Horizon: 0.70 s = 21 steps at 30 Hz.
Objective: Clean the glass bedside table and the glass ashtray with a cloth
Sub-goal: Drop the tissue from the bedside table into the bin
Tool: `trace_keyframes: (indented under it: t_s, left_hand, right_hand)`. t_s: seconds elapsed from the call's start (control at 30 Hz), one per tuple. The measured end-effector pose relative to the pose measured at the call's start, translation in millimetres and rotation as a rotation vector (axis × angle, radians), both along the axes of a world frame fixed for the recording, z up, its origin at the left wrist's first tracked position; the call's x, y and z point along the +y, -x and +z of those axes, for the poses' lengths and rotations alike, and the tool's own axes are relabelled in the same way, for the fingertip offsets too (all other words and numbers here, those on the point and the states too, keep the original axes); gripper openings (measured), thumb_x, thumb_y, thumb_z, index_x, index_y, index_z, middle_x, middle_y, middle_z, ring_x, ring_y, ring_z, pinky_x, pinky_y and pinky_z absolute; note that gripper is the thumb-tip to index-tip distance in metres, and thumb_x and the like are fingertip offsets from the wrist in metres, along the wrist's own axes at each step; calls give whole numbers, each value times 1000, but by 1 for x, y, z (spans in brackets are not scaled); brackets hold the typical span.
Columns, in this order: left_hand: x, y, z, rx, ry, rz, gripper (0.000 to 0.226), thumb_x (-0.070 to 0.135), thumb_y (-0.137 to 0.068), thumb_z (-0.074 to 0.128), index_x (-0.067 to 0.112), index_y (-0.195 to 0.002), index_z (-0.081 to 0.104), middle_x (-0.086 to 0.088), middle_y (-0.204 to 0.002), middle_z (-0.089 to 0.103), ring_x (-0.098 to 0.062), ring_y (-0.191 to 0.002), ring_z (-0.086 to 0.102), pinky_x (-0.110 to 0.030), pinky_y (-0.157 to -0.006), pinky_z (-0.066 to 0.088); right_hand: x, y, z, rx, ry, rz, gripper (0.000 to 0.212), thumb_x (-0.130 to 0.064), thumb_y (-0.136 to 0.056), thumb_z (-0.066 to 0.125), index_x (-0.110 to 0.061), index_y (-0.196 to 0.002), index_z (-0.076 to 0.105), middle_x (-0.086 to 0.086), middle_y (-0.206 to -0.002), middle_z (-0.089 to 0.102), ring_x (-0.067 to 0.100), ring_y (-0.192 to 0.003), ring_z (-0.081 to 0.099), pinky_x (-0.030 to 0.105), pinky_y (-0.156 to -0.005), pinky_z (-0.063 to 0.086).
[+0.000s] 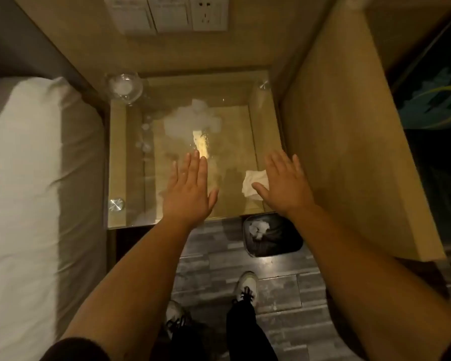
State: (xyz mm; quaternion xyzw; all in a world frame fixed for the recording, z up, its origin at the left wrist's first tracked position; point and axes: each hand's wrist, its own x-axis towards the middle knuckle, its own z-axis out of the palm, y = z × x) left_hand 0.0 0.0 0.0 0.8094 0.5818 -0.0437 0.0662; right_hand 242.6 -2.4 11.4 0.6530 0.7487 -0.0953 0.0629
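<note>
The glass bedside table [130, 162] fills the middle of the head view, with a wooden frame showing through its top. A clear glass ashtray [124, 86] stands on its far left corner. A small white cloth [253, 182] lies crumpled on the glass near the front right. My left hand [189, 190] hovers flat over the front middle of the glass, fingers spread, holding nothing. My right hand [285, 183] is spread flat just right of the cloth, its thumb touching or overlapping the cloth's edge. White smears or reflections [190, 121] show on the glass further back.
A bed with a white pillow [26, 178] borders the table on the left. A wooden panel [344, 152] rises on the right. A black waste bin [274, 235] with crumpled paper sits on the floor below the table's front right. Wall sockets [208, 13] are behind.
</note>
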Motion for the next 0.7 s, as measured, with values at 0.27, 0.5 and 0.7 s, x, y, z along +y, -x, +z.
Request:
trace_keyframes:
  t_s: [0.27, 0.5, 0.7]
  left_hand:
    - [-15, 3, -46, 19, 57, 62, 74, 54, -96, 19, 5, -149, 3, -18, -159, 7, -31, -147, 4, -49, -118, 3]
    - [-18, 5, -79, 21, 199, 104, 82, 65, -91, 1, 7, -149, -8, -16, -159, -11, -30, -146, -11, -50, -118, 0]
    - [-20, 0, -88, 20, 201, 117, 85, 66, -89, -5, 6, -148, -8, -17, -158, -13, -31, -145, -15, -53, -118, -2]
  right_hand:
    - [-23, 7, -45, -16, 63, 51, 72, -56, -93, 38, -9, -146, 25, 14, -154, 27, 29, -143, 19, 49, -116, 10]
    - [-27, 4, -65, 25, 83, 95, 59, -40, -97, 40, -9, -146, 27, 14, -153, 27, 30, -141, 23, 47, -116, 13]
    - [-28, 2, -74, 89, 64, 90, 49, -29, -99, 41, -8, -143, 34, 14, -151, 32, 32, -138, 28, 44, -113, 26]
